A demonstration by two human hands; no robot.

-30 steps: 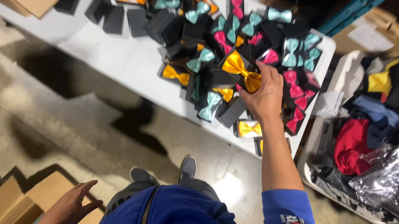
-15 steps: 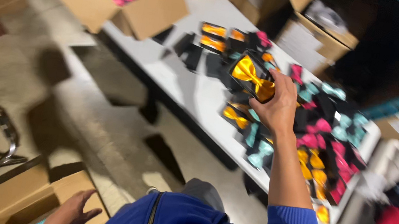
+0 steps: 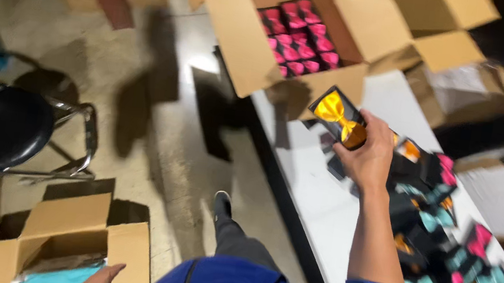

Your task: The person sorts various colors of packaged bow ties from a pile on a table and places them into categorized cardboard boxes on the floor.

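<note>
While closed around yellow bow tie (image 3: 341, 116)

One head-worn camera looks steeply down (tilted, close) over table (image 3: 317, 189) and floor (image 3: 154, 148).

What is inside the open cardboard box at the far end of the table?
The open cardboard box holds rows of pink bow ties in dark packs, filling the visible part. Its near wall hides the lower rows, and anything beneath the top layer cannot be seen.
</note>
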